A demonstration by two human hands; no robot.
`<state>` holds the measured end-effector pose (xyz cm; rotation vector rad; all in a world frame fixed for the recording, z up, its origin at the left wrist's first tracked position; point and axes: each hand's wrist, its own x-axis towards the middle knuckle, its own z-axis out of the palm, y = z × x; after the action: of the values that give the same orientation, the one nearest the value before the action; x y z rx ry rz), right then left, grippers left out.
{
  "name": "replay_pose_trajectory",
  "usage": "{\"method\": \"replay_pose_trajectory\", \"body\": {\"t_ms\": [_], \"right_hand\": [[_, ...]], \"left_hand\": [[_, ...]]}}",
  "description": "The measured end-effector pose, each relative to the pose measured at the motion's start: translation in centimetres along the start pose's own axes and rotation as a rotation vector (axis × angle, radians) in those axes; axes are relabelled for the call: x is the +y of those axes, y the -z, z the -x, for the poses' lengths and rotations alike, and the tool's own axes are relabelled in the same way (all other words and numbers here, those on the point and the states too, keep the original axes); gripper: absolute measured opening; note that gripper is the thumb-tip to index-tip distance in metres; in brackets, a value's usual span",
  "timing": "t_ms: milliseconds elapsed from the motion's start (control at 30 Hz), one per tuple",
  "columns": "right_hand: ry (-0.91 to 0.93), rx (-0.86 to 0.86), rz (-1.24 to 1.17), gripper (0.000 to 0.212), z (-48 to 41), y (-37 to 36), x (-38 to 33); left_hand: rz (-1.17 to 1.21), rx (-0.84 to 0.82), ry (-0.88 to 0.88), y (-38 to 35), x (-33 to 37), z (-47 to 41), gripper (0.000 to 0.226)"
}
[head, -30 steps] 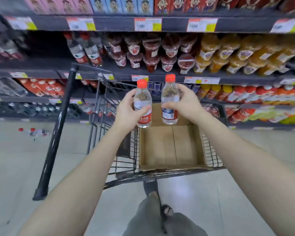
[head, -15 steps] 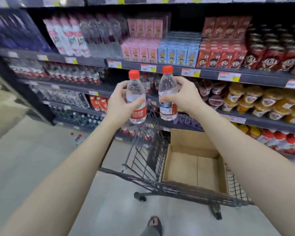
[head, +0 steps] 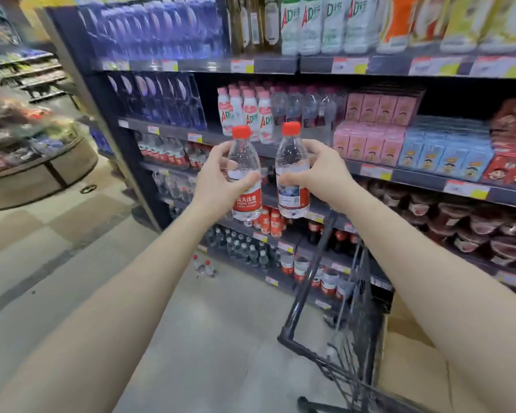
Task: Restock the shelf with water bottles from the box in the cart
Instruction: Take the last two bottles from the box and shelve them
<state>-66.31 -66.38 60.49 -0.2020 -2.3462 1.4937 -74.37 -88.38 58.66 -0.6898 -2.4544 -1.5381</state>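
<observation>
Two clear water bottles with red caps and red labels are held upright, side by side and slightly apart, in front of the shelf (head: 414, 177). The left hand (head: 216, 181) curls its fingers and thumb round the left bottle (head: 243, 156). The right hand (head: 325, 171) wraps the right bottle (head: 290, 156) the same way. The cart (head: 356, 293), with its cardboard box (head: 414, 371), sits at five o'clock of them.

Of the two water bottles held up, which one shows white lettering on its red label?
The bottle in the left hand: white characters face the camera. The bottle in the right hand shows a bluish picture and barcode.
</observation>
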Motion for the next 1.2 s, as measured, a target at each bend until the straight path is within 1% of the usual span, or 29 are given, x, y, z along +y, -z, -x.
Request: {"method": "replay_pose_trajectory", "body": {"t_ms": [133,233,333,500,667,833,933,1100,1200], "right_hand": [[0.008,0.03,0.024,0.094,-4.5,-6.9,-1.5],[-0.013,0.099,0.021,0.098,-7.7,-11.1,-2.3],[-0.042,0.115,0.017,0.096,-10.4,-14.3,-2.8],[-0.069,0.13,0.085,0.107,-14.1,-18.4,-3.5],[-0.111,0.121,0.097,0.11,-18.6,-22.0,-2.2],[-0.133,0.155,0.09,0.107,-23.9,-24.4,0.3],[-0.15,0.178,0.09,0.107,-27.0,-25.6,1.2],[-0.179,0.214,0.064,0.102,-29.6,-27.2,2.6],[-0.214,0.219,0.114,0.104,-30.1,-28.2,3.3]], "left_hand": [[0.01,-0.033,-0.031,5.5,-4.4,-4.9,0.078],[0.027,-0.071,-0.039,9.0,-7.6,-7.9,0.079],[0.015,-0.105,-0.041,11.7,-10.2,-10.5,0.082],[0.014,-0.127,-0.043,14.1,-14.4,-14.5,0.078],[0.026,-0.14,-0.041,15.0,-19.1,-19.6,0.071],[0.027,-0.179,-0.03,14.5,-23.0,-24.9,0.079],[0.027,-0.207,-0.037,13.8,-24.8,-27.9,0.077],[0.055,-0.261,-0.029,12.3,-27.9,-31.1,0.078],[0.059,-0.307,-0.043,11.4,-29.6,-32.8,0.078]]}}
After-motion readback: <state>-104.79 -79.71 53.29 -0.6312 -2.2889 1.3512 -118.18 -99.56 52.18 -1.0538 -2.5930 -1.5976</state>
